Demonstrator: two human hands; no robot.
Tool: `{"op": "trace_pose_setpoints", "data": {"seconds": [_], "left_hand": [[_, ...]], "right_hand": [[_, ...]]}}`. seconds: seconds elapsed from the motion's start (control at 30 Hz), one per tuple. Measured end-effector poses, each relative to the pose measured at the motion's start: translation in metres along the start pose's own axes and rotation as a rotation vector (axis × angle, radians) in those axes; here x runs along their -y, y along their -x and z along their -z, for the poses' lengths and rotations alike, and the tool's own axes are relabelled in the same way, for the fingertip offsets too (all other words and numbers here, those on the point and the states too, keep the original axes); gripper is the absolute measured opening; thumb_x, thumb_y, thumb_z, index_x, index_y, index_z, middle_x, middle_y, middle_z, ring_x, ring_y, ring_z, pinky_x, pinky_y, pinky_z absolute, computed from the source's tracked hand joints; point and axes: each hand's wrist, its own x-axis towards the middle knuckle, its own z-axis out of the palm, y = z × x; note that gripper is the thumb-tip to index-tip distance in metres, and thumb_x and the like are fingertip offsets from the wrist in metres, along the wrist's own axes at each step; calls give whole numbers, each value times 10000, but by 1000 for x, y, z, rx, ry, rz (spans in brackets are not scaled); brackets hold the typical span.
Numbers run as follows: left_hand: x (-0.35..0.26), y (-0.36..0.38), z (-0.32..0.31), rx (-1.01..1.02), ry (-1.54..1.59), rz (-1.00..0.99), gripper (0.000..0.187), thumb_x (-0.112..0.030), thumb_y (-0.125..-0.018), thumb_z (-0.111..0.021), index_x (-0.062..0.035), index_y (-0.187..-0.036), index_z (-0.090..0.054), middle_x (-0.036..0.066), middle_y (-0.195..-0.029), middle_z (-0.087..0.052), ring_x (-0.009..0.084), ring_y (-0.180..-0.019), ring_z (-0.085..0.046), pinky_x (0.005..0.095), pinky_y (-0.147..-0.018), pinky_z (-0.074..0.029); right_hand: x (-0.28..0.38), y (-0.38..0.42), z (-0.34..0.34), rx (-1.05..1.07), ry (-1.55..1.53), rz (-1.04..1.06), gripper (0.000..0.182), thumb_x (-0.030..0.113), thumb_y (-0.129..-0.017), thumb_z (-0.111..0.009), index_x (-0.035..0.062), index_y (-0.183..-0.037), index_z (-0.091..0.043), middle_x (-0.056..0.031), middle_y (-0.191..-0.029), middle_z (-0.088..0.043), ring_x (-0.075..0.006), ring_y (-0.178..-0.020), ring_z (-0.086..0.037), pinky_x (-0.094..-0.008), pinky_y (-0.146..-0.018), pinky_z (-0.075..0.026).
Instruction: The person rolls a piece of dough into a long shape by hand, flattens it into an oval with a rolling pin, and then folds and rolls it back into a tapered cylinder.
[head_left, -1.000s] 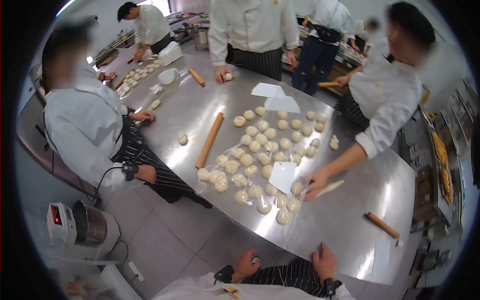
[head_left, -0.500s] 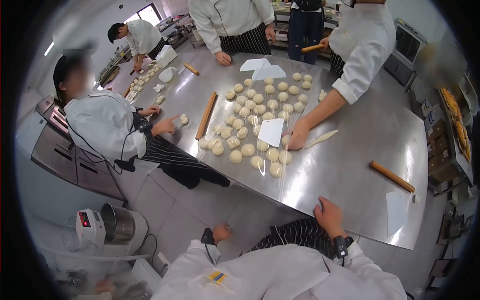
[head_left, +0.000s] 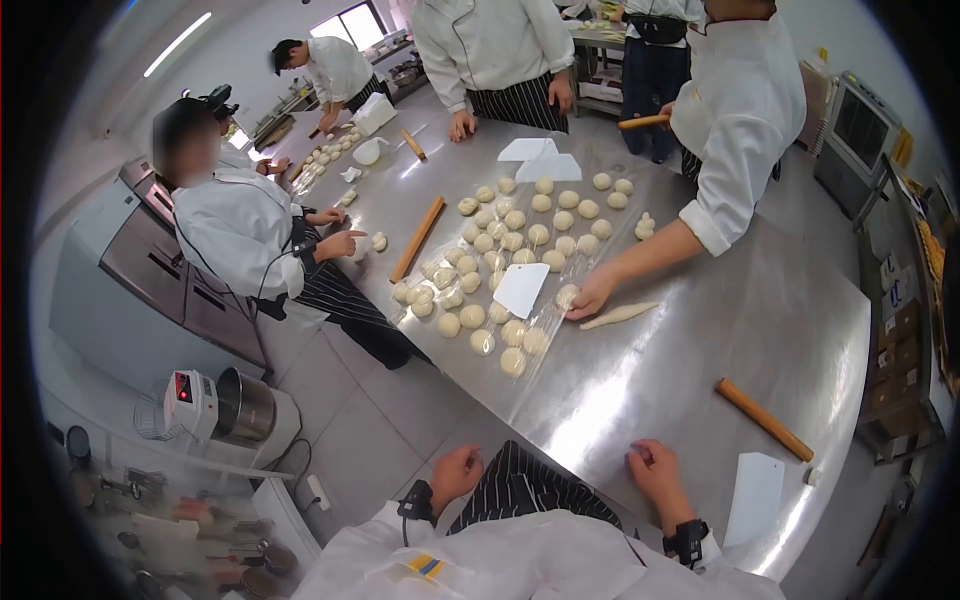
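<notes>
My left hand (head_left: 457, 473) is loosely closed with nothing in it, off the table beside my striped apron (head_left: 530, 488). At the near edge of the steel table (head_left: 640, 400), my right hand (head_left: 657, 474) holds nothing, its fingers a little bent and apart. The white scraper (head_left: 754, 498) lies to its right. Farther right is a wooden rolling pin (head_left: 763, 420). Several dough balls (head_left: 512, 361) sit mid-table, partly under clear film, with another white scraper (head_left: 521, 290) on top.
A co-worker's hand (head_left: 590, 295) touches a dough ball beside a long dough strip (head_left: 620, 315). Another co-worker (head_left: 235, 225) points at a small dough piece (head_left: 379, 242) on the left. A second rolling pin (head_left: 417, 240) lies nearby. A mixer (head_left: 245, 410) stands at lower left.
The view has shifted. My left hand has come up and nearer the apron; my right hand is lower in view, its fingers more bent. The co-worker's hand is now at a dough ball by the film's edge.
</notes>
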Motion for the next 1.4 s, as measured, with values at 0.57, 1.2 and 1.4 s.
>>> {"op": "trace_pose_setpoints", "data": {"seconds": [0.57,1.2,1.4], "left_hand": [[-137,-111,-16,-213,177,-371,219,-37,-792,-653,-48,-1008,-620,113,-861,-620,238,-767,-617,353,-687,-499],[-194,-272,-95,39,-373,-550,426,-271,-775,-746,-24,-1096,-613,123,-1105,-582,337,-1016,-548,454,-836,-440],[-182,-291,-104,74,-200,-700,294,-263,-828,-716,-63,-1019,-618,115,-901,-645,330,-866,-608,429,-776,-468]], "right_hand": [[-8,1,2,-53,153,148,129,183,-809,-667,110,-905,-712,-72,-683,-667,-250,-591,-652,-359,-564,-521],[14,-264,21,11,593,433,555,336,-732,-785,130,-1220,-619,-137,-1347,-502,-334,-1296,-404,-457,-1064,-324],[3,-290,31,202,537,730,327,304,-779,-765,117,-1036,-686,-95,-1203,-619,-301,-1173,-538,-450,-1000,-405]]}}
